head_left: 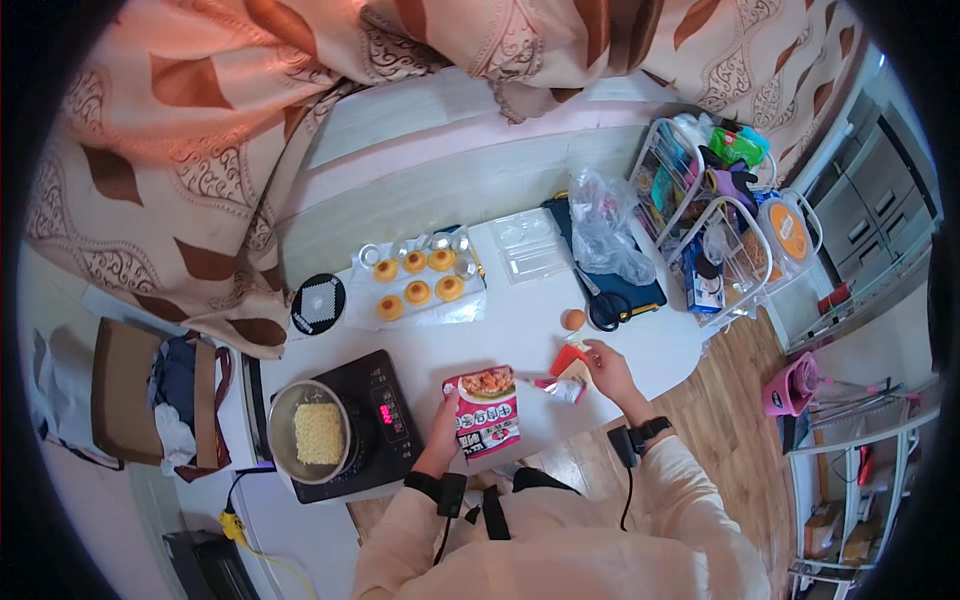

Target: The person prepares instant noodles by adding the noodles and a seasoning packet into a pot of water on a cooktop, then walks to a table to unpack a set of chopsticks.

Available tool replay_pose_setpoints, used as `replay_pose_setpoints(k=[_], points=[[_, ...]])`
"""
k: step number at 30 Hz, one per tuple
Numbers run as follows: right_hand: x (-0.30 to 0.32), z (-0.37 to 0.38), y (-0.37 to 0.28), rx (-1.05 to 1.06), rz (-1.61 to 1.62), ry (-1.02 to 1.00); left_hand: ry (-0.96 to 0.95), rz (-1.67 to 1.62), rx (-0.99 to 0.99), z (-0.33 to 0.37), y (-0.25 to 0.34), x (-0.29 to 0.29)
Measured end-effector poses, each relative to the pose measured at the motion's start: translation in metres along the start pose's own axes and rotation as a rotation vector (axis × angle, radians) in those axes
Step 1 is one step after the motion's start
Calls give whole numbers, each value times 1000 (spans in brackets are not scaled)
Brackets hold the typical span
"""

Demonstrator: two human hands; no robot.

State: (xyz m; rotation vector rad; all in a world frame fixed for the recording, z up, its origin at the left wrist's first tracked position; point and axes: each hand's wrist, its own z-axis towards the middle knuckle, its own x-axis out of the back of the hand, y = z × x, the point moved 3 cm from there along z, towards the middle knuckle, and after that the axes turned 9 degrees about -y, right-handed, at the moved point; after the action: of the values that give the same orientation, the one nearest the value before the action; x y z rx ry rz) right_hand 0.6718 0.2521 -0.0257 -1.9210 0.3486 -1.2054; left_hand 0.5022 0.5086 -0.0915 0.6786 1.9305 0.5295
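My left hand [440, 437] is closed on the left edge of a pink and white instant noodle packet [488, 412] with a picture of food on its front. To its right, my right hand [611, 370] has its fingers closed on a small red sachet [569, 359]. A silver and pink sachet [564, 389] is just below the red one; whether my fingers also touch it is unclear. A brown egg [573, 319] rests just beyond my right hand. On the left, a noodle block [320, 434] sits in a metal pot [283, 459] on a black induction cooker [398, 452].
Black scissors [606, 308] lie behind the egg, near a clear plastic bag [606, 225]. Several egg tarts [417, 292] sit on a sheet at the back, beside a clear plastic tray [530, 245]. A white wire rack [700, 235] with packages stands back right.
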Motion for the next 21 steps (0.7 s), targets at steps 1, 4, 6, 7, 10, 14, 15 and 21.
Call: replay_pose_setpoints(k=[1, 4, 6, 7, 10, 14, 15, 21], points=[[1, 11, 9, -7, 4, 7, -5, 6, 8, 8, -9, 3], [-7, 49, 3, 266, -431, 79, 230, 125, -77, 20, -25, 28], [-13, 73, 9, 283, -558, 56, 277, 272, -94, 18, -26, 25], [-15, 84, 23, 305, -692, 43, 307, 419, -117, 16, -26, 17], [-29, 117, 52, 319, -875, -31, 348, 822, -176, 4, -27, 32], [-29, 106, 25, 354, -847, 21, 328, 856, -83, -49, -7, 34], [-23, 88, 12, 303, -577, 59, 192, 629, 42, -61, -5, 35], [-10, -79, 97, -135, 96, 400, 125, 623, 103, -115, 5, 13]])
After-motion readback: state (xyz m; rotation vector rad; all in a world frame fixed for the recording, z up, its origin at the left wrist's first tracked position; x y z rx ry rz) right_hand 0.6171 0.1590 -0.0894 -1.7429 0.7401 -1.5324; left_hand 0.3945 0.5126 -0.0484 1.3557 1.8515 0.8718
